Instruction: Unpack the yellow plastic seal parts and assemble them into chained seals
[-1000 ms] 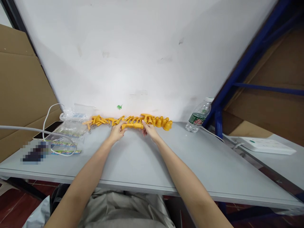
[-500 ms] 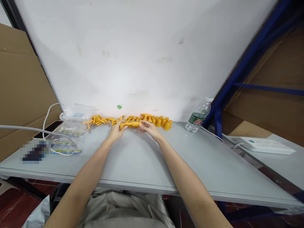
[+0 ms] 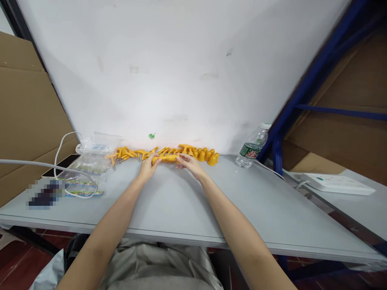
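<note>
Level between my two hands is a yellow ribbed plastic piece [image 3: 167,158], long and narrow. My left hand [image 3: 148,166] pinches its left end between thumb and fingers. At the right end, the fingertips of my right hand [image 3: 189,162] are closed on it. Right behind it, along the foot of the white panel, lie several yellow T-shaped plastic parts [image 3: 130,153], some with small metal chains. Several yellow cup-shaped parts [image 3: 213,159] stand to the right of my right hand.
At the left lie clear plastic bags [image 3: 93,161], a white cable [image 3: 60,149] and a dark phone [image 3: 65,162]. A water bottle [image 3: 253,147] leans at the right against the white panel [image 3: 187,80]. Beyond a gap is a white power strip [image 3: 338,183]; a blue frame [image 3: 276,153] rises there.
Almost nothing differs. Both hands keep the yellow piece in the same spot, and the view has shifted very slightly.
</note>
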`<state>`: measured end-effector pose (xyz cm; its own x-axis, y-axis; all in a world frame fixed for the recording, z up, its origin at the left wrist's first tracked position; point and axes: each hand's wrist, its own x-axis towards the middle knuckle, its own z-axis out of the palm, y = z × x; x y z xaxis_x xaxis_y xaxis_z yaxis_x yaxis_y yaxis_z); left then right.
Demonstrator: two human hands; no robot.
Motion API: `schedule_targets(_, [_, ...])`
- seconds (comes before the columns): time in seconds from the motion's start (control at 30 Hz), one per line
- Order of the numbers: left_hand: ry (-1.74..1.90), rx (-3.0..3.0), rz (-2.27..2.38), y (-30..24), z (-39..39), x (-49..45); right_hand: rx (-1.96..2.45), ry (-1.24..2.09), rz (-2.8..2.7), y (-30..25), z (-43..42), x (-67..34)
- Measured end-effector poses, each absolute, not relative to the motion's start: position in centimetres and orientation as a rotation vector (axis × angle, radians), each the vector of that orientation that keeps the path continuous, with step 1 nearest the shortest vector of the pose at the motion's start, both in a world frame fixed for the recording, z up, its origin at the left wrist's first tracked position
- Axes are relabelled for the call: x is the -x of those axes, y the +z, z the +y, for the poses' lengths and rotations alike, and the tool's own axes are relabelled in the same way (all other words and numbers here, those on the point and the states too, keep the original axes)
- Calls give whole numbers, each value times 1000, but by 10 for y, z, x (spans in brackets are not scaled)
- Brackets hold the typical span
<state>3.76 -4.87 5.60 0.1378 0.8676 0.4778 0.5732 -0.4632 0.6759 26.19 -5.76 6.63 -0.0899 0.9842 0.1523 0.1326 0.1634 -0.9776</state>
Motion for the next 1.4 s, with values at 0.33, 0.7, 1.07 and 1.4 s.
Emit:
schedule_targets(0.33, [1339,-2121,1456,46,-47,-42,1152,1087,-1427,68,-59,-258])
schedule_targets(0.7, [1327,-2161,1450,49,-50,-43,1285,1088,-1313,75,-64,-245])
schedule_targets(1.07, [1338,-2138,1460,49,-49,-42,1152,1190,-1493,81,-70,-264])
schedule_targets(1.4, [1325,-2172,1447,53,-52,-44,1161,1144,-1386,76,-65,-253])
